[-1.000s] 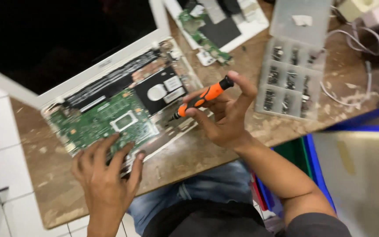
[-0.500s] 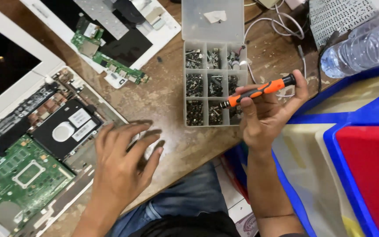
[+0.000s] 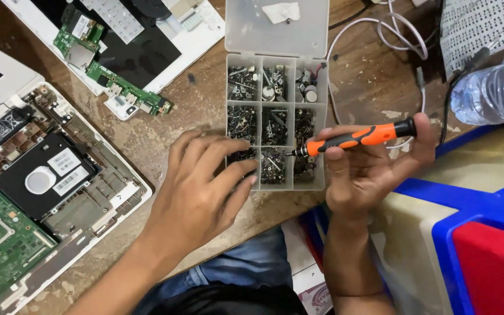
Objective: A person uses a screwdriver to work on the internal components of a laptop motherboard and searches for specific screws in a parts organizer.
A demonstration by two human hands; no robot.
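My right hand grips an orange and black screwdriver, held level with its tip over the lower compartments of a clear plastic organiser box filled with several kinds of small screws. My left hand reaches to the box's near left compartment, fingertips on or in it, holding nothing that I can see. The box's lid stands flipped back. An opened white laptop with a green mainboard and a hard drive lies at the left.
A second dismantled white laptop base with a green circuit board lies at top left. White cables, a keyboard part and a plastic water bottle sit at top right. A blue and red bin stands beside my right arm. The wooden table is worn.
My view has shifted right from the laptop to the screw box. My left hand left the laptop and reached the box; the right hand carried the screwdriver over the box.
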